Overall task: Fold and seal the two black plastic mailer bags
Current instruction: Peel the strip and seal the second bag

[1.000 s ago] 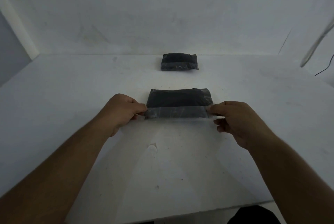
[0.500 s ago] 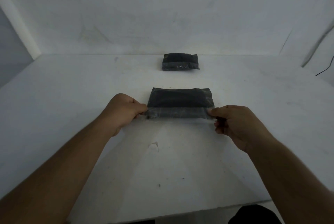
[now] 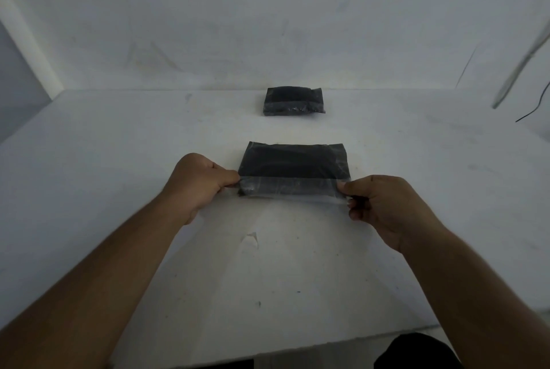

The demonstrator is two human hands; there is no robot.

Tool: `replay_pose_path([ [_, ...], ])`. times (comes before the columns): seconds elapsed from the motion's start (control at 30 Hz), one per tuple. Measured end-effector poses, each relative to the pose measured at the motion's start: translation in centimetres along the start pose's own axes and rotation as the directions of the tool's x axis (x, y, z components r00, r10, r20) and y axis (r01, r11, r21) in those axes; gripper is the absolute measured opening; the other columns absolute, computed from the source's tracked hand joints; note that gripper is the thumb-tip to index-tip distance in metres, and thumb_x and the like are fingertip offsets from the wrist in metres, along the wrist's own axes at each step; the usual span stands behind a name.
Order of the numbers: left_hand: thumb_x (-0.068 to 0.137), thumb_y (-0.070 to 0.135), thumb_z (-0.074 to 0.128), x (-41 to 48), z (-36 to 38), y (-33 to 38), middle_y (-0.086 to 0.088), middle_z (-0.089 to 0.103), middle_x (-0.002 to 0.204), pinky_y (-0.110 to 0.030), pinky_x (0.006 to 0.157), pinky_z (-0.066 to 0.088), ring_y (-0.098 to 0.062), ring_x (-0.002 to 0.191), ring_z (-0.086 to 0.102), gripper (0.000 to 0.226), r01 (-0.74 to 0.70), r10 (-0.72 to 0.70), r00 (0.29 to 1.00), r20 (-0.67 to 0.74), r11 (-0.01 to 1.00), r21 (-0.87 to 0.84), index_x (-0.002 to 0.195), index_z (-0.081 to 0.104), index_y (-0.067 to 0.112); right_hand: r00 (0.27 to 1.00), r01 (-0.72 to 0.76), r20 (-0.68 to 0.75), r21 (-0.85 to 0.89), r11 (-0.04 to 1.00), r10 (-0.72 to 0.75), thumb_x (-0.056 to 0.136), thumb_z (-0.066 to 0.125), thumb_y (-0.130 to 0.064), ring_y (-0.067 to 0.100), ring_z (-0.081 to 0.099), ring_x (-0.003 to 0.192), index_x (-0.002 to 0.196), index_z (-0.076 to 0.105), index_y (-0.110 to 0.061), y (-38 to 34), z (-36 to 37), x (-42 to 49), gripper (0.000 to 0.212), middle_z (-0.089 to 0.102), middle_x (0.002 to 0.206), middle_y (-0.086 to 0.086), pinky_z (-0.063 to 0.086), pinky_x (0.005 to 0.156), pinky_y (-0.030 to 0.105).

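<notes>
The near bag (image 3: 293,164) lies flat on the white counter (image 3: 119,160), a folded black packet with its long sides running left to right. A glossy, see-through strip (image 3: 290,188) runs along the bag's front edge from corner to corner, and part of it hangs past that edge over the counter.

The left hand (image 3: 198,182) is at the near bag's front left corner, its thumb and curled fingers pinching the strip's left end. The right hand (image 3: 384,205) is at the front right corner, pinching the strip's right end between thumb and forefinger, with the other fingers curled under. The strip looks taut between the two hands. Whether it already sticks to the plastic along its whole length is unclear. Both forearms reach in from in front of the bag.

The far bag (image 3: 293,100) sits well behind the near bag, close to the wall (image 3: 268,26), apart from it and almost in line with it. It is folded too, and a similar pale band crosses its front part.

In front of the near bag, between the forearms, the counter has a small scuff (image 3: 250,239). Far to the bag's right and behind it, a thin dark cable (image 3: 532,112) hangs by the wall
</notes>
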State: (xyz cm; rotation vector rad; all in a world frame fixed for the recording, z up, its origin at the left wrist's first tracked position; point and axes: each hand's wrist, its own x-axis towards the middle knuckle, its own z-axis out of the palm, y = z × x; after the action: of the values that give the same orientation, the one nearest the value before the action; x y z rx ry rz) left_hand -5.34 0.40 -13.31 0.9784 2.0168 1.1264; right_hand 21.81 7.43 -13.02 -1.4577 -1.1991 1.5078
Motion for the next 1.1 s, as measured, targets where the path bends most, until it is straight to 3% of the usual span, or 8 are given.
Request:
replay_pose_path([
  [0.17, 0.075, 0.009, 0.080, -0.2, 0.4, 0.3, -0.011, 0.062, 0.071, -0.026, 0.060, 0.041, -0.020, 0.063, 0.054, 0.015, -0.007, 0.007, 0.999, -0.032, 1.000, 0.010, 0.081, 0.068, 0.001, 1.000, -0.022, 0.002, 0.026, 0.999, 0.022, 0.085, 0.072, -0.002, 0.025, 0.056, 0.067, 0.072, 0.064, -0.005, 0.1, -0.1, -0.3, 0.016, 0.061, 0.079, 0.018, 0.049, 0.057, 0.033],
  [0.3, 0.075, 0.016, 0.081, -0.2, 0.4, 0.4, -0.012, 0.065, 0.099, -0.032, 0.070, 0.043, -0.026, 0.091, 0.061, 0.036, -0.013, 0.014, 0.999, -0.034, 1.000, 0.024, 0.105, 0.062, 0.013, 0.999, -0.027, 0.024, 0.049, 0.998, 0.026, 0.088, 0.065, 0.002, 0.022, 0.053, 0.060, 0.074, 0.059, -0.007, 0.1, -0.4, -0.4, 0.018, 0.060, 0.078, 0.016, 0.047, 0.051, 0.033],
  [0.4, 0.077, 0.018, 0.081, -0.4, 0.4, 0.4, -0.012, 0.064, 0.108, -0.032, 0.073, 0.044, -0.029, 0.100, 0.061, 0.038, -0.009, 0.010, 1.000, -0.024, 1.000, 0.029, 0.109, 0.060, 0.017, 1.000, -0.010, 0.029, 0.023, 1.000, 0.009, 0.089, 0.059, 0.005, 0.023, 0.052, 0.058, 0.075, 0.055, -0.009, -0.1, -0.6, -0.4, 0.020, 0.059, 0.076, 0.015, 0.044, 0.048, 0.032],
  [0.6, 0.080, 0.013, 0.077, -1.1, 0.3, 0.7, -0.009, 0.069, 0.091, -0.026, 0.063, 0.045, -0.018, 0.077, 0.063, 0.024, -0.016, 0.016, 1.000, 0.016, 1.000, -0.010, 0.102, 0.067, 0.014, 0.998, 0.062, -0.016, -0.067, 0.996, -0.063, 0.091, 0.051, 0.002, 0.023, 0.052, 0.060, 0.084, 0.057, -0.010, -0.5, -0.4, -0.6, 0.015, 0.060, 0.076, 0.013, 0.041, 0.052, 0.032],
  [0.7, 0.084, 0.013, 0.071, -1.2, 0.3, 0.8, -0.006, 0.070, 0.086, -0.023, 0.059, 0.042, -0.015, 0.073, 0.062, 0.012, -0.025, 0.025, 1.000, 0.011, 0.999, -0.040, 0.096, 0.069, 0.011, 0.997, 0.070, -0.011, -0.104, 0.992, -0.071, 0.094, 0.052, -0.009, 0.025, 0.053, 0.067, 0.093, 0.057, -0.008, -0.6, -0.4, -0.6, 0.005, 0.062, 0.086, 0.015, 0.044, 0.054, 0.034],
  [0.77, 0.086, 0.015, 0.068, -1.2, 0.4, 1.0, -0.003, 0.069, 0.082, -0.022, 0.058, 0.041, -0.014, 0.074, 0.062, 0.010, -0.022, 0.024, 1.000, 0.019, 0.998, -0.065, 0.094, 0.070, 0.009, 0.997, 0.081, 0.002, -0.122, 0.989, -0.082, 0.095, 0.056, -0.020, 0.024, 0.055, 0.070, 0.103, 0.057, -0.007, -0.6, -0.4, -0.5, 0.015, 0.062, 0.088, 0.014, 0.045, 0.057, 0.034],
  [0.9, 0.083, 0.022, 0.078, -1.2, 0.6, 0.9, -0.004, 0.071, 0.090, -0.018, 0.058, 0.044, -0.013, 0.079, 0.065, 0.023, -0.032, 0.034, 0.999, 0.023, 0.996, -0.082, 0.101, 0.069, 0.011, 0.988, 0.142, -0.023, -0.201, 0.969, -0.150, 0.093, 0.067, -0.017, 0.024, 0.057, 0.072, 0.109, 0.055, -0.010, -0.6, -0.3, -0.7, 0.021, 0.063, 0.086, 0.012, 0.048, 0.062, 0.035],
  [1.1, 0.077, 0.020, 0.084, -1.1, 0.4, 0.6, -0.008, 0.068, 0.106, -0.022, 0.067, 0.047, -0.015, 0.089, 0.065, 0.045, -0.009, 0.011, 0.999, 0.034, 0.997, -0.075, 0.118, 0.064, 0.014, 0.988, 0.134, -0.053, -0.188, 0.973, -0.146, 0.091, 0.064, -0.005, 0.023, 0.056, 0.066, 0.103, 0.058, -0.007, -0.4, -0.7, -0.8, 0.014, 0.064, 0.075, 0.008, 0.044, 0.058, 0.035],
])
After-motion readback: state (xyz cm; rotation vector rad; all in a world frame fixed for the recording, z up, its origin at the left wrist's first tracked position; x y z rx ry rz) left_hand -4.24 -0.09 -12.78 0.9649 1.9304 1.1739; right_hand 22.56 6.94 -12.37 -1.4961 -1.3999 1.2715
